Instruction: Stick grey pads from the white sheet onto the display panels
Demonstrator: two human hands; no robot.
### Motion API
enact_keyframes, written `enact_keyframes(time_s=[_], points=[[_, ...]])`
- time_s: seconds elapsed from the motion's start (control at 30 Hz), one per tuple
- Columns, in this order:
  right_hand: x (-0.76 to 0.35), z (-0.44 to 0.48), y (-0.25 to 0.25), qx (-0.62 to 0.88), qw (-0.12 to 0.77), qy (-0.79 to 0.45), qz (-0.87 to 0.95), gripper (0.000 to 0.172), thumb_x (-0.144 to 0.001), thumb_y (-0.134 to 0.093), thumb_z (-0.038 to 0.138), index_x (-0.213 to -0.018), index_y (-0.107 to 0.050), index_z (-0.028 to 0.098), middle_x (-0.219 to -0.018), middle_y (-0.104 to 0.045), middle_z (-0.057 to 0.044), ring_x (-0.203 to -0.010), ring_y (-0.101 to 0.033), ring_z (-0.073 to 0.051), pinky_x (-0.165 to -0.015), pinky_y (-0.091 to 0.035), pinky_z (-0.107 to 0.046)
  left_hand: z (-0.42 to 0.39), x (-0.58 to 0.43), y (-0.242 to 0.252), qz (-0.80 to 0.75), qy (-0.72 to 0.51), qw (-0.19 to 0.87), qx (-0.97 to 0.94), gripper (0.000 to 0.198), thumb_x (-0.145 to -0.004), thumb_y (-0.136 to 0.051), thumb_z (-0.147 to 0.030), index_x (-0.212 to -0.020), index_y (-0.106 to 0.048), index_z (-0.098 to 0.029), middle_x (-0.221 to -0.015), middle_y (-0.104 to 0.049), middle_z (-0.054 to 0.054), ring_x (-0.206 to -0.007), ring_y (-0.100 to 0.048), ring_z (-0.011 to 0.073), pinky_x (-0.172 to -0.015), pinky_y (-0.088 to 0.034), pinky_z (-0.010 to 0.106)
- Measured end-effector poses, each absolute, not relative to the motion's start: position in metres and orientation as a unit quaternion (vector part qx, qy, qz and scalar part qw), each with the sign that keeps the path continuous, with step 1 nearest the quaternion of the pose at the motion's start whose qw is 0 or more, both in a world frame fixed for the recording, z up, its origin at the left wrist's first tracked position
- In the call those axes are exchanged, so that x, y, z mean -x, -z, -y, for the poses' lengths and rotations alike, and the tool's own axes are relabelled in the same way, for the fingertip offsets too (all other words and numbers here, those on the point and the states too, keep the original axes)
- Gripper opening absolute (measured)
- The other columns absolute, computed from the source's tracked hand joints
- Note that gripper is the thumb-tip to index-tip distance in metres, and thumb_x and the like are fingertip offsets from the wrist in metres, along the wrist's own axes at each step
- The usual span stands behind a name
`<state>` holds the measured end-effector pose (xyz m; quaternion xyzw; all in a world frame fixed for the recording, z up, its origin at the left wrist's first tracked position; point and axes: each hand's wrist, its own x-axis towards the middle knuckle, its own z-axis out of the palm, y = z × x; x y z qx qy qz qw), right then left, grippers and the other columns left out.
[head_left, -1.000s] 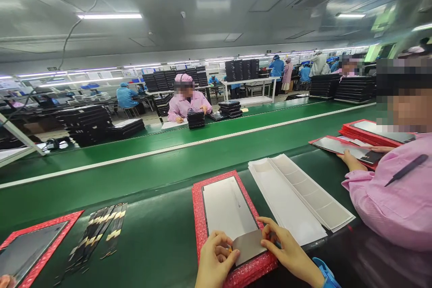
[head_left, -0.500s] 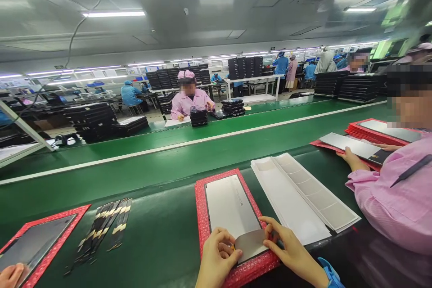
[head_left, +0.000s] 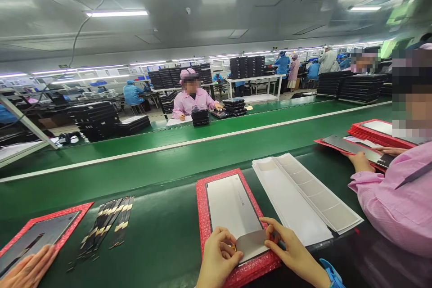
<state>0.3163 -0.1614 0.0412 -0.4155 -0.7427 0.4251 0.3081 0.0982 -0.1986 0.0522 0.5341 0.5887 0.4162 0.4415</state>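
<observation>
No text legible anywhere. Small dark print on panel (head_left: 232,207), lower centre: too tiny to read. Green sign (head_left: 275,47) at ceiling, upper centre: blurred.

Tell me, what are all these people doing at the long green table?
The person wearing the camera holds a small grey sheet with both hands, left hand and right hand pinching its ends, over the near end of a white panel lying on red bubble wrap. White sheets are stacked just to the right. A co-worker in a pink sleeve touches another panel there, and someone else's hand rests on a dark panel at far left.
</observation>
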Motion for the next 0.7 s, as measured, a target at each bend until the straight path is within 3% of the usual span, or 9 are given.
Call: enact_keyframes(time_s=[0.13, 0.23, 0.33, 0.43, 0.57, 0.7], points=[[-0.316, 0.162, -0.036, 0.423, 0.304, -0.403, 0.753, 0.044, -0.084, -0.045, 0.02, -0.127, -0.038, 0.027, -0.083, -0.054, 0.002, -0.074, -0.054, -0.012, -0.07, -0.045, -0.023, 0.199, -0.1, -0.052, -0.602, -0.399, 0.401, -0.563, 0.013, -0.059, -0.064, -0.016, -0.065, -0.052, -0.017, -0.079, -0.048, -0.003, -0.047, -0.057, 0.0066, -0.04, -0.035, 0.017], [-0.316, 0.165, -0.032, 0.43, 0.312, -0.355, 0.77, 0.045, -0.086, -0.043, 0.022, -0.129, -0.035, 0.028, -0.089, -0.056, 0.001, -0.085, -0.056, -0.013, -0.08, -0.046, -0.027, 0.201, -0.101, -0.055, -0.621, -0.384, 0.324, -0.601, 0.013, -0.059, -0.064, -0.012, -0.065, -0.055, -0.019, -0.081, -0.051, -0.002, -0.052, -0.057, 0.0086, -0.052, -0.043, 0.021], [-0.319, 0.167, -0.03, 0.445, 0.318, -0.277, 0.79, 0.045, -0.087, -0.044, 0.026, -0.131, -0.034, 0.03, -0.111, -0.054, -0.004, -0.107, -0.052, -0.017, -0.094, -0.042, -0.032, 0.204, -0.098, -0.057, -0.652, -0.365, 0.225, -0.625, 0.016, -0.055, -0.068, -0.013, -0.065, -0.06, -0.022, -0.104, -0.053, 0.003, -0.071, -0.058, 0.0154, -0.068, -0.046, 0.028], [-0.32, 0.172, -0.027, 0.47, 0.336, -0.166, 0.799, 0.05, -0.084, -0.051, 0.03, -0.131, -0.036, 0.029, -0.126, -0.048, -0.006, -0.118, -0.046, -0.021, -0.098, -0.042, -0.035, 0.206, -0.092, -0.052, -0.646, -0.379, 0.199, -0.632, 0.016, -0.055, -0.072, -0.017, -0.067, -0.063, -0.023, -0.115, -0.051, 0.005, -0.083, -0.057, 0.0203, -0.077, -0.045, 0.033], [-0.304, 0.183, -0.017, 0.371, 0.347, 0.01, 0.861, 0.046, -0.084, -0.051, 0.018, -0.129, -0.042, 0.027, -0.119, -0.06, -0.004, -0.112, -0.053, -0.021, -0.094, -0.045, -0.035, 0.205, -0.088, -0.036, -0.615, -0.431, 0.188, -0.633, 0.012, -0.06, -0.071, -0.026, -0.069, -0.065, -0.023, -0.106, -0.056, 0.007, -0.086, -0.057, 0.0235, -0.081, -0.044, 0.036], [-0.28, 0.19, -0.014, 0.227, 0.311, 0.162, 0.909, 0.03, -0.088, -0.048, 0.03, -0.115, -0.056, 0.023, -0.107, -0.066, 0.0, -0.095, -0.064, -0.014, -0.096, -0.043, -0.028, 0.201, -0.09, -0.026, -0.624, -0.445, 0.151, -0.624, 0.016, -0.068, -0.065, -0.038, -0.064, -0.064, -0.023, -0.099, -0.059, 0.007, -0.083, -0.058, 0.0229, -0.078, -0.044, 0.035]])
